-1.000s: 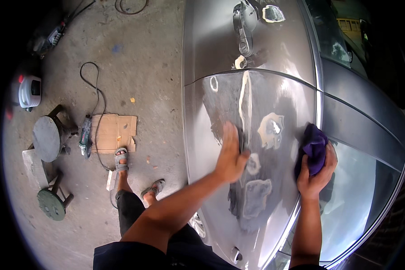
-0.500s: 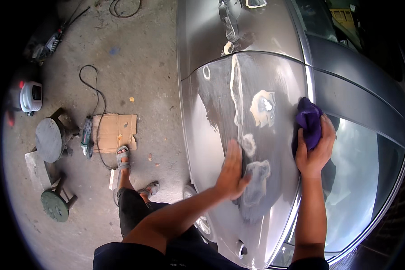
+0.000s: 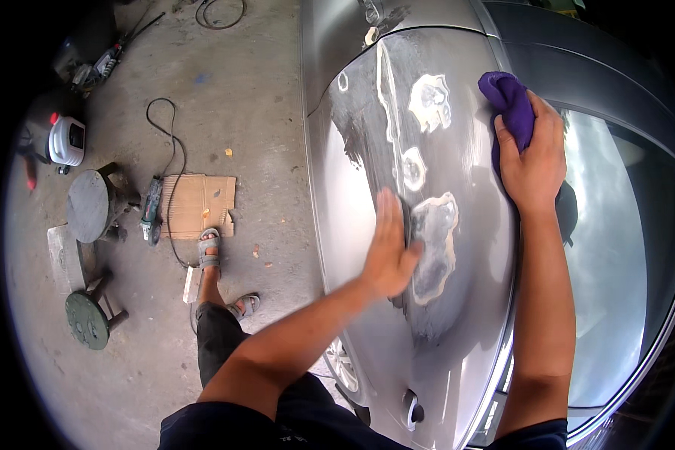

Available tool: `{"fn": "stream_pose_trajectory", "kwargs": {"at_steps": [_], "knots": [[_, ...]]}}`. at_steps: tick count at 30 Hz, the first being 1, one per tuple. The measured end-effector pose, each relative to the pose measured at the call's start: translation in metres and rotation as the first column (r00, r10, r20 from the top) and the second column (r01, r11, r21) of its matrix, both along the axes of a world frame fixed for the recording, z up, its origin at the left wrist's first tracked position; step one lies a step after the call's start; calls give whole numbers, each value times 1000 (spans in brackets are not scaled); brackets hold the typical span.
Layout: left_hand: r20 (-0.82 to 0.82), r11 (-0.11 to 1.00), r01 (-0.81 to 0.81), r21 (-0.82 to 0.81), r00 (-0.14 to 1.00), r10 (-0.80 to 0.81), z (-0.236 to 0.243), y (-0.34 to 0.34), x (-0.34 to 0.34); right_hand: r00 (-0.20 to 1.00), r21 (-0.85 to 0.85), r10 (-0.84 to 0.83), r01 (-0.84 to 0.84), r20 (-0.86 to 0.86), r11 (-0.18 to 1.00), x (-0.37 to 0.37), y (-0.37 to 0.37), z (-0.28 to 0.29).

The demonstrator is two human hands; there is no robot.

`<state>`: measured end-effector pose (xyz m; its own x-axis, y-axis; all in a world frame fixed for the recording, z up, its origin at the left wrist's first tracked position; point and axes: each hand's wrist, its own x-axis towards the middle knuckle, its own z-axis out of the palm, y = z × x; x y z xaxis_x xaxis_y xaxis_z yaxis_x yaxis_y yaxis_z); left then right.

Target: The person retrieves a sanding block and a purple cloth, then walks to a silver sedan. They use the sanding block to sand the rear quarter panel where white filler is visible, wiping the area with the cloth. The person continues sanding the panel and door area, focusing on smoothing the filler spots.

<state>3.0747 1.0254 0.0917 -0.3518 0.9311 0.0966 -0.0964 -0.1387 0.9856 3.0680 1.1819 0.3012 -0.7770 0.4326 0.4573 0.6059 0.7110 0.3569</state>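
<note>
My left hand (image 3: 391, 251) lies nearly flat on the grey car door panel (image 3: 465, 300), fingers stretched out together and slightly blurred. A dark edge shows along its fingers; I cannot tell whether it is shadow or a thin pad. Just right of the hand is a large sanded patch (image 3: 436, 251) with a pale rim. Farther up are a smaller filler patch (image 3: 413, 169), a whitish patch (image 3: 430, 103) and a long pale streak (image 3: 388, 97). At the panel's right edge, by the window, my right hand (image 3: 534, 161) grips a bunched purple cloth (image 3: 511, 105).
A corded angle grinder (image 3: 151, 214) lies beside flattened cardboard (image 3: 199, 206) on the concrete floor, its cable looping near my foot. Two low stools (image 3: 90, 206) and a white jug with a red cap (image 3: 67, 141) stand at the left. The door handle (image 3: 412, 410) is near me.
The view has shifted, so the car's patches appear higher. My left hand has slid slightly nearer me along the panel. The purple cloth stays in my right hand by the window edge.
</note>
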Motion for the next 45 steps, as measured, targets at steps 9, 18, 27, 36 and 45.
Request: {"fn": "stream_pose_trajectory", "kwargs": {"at_steps": [9,18,27,36,45], "knots": [[252,987,-144,-69,955,157,-18,82,-68,998,-40,-60,60,-1,997,1,1,-2],[191,985,-10,-173,981,44,-17,74,-64,999,-88,35,-31,39,996,-6,2,4],[473,981,-11,-191,875,102,-57,127,-111,997,-105,38,-31,70,994,-7,2,6],[457,958,4,-287,879,133,-56,135,-125,994,-117,45,-33,104,993,-11,4,6],[236,965,21,-262,971,43,-39,105,-91,994,-115,39,-28,100,993,-14,5,5]]}}
